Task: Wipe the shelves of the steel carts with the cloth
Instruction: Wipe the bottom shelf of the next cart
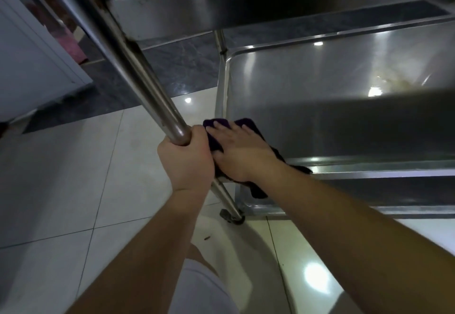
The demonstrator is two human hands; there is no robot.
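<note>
A steel cart stands before me with a lower shelf (320,87) and an upper shelf (197,0) above it. My left hand (186,161) grips the cart's upright steel post (138,67) near the shelf's near left corner. My right hand (240,151) lies flat with straight fingers on a dark purple cloth (248,124), pressing it onto that corner of the lower shelf. Part of the cloth hangs over the shelf's front rim (369,168). A brownish smear (398,82) shows on the shelf's far right.
A caster wheel (232,216) sits under the post on pale floor tiles (73,190). A white cabinet (37,62) stands at the left. A dark tiled strip (177,67) runs behind the cart. My knee in white shorts (204,284) is below.
</note>
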